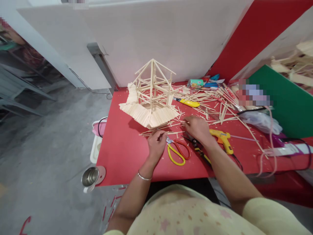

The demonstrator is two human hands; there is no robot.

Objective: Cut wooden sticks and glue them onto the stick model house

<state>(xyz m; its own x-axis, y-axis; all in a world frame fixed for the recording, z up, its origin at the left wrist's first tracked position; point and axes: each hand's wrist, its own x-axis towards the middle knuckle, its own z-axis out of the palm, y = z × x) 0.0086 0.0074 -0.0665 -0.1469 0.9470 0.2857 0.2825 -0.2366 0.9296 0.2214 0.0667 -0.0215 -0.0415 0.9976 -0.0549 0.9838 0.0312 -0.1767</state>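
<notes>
A pavilion-like model of thin wooden sticks [152, 88], with a slatted skirt and a peaked frame, stands on the red table [122, 147]. In front of its skirt, my left hand [156, 143] is closed with curled fingers; whatever it holds is hidden. To the right, my right hand [197, 129] has its fingertips pinched together beside loose sticks, and I cannot make out what is between them. Scissors [177, 151] with one yellow and one red handle lie between the hands. Black-and-yellow pliers [199, 148] lie partly under my right forearm.
A yellow glue gun [223, 138] lies right of my right forearm. Behind are a yellow utility knife [188, 102], many scattered sticks [207, 96] and a green can [195, 83]. A green board [288, 101] leans at right. A metal mug [91, 176] is by the left edge.
</notes>
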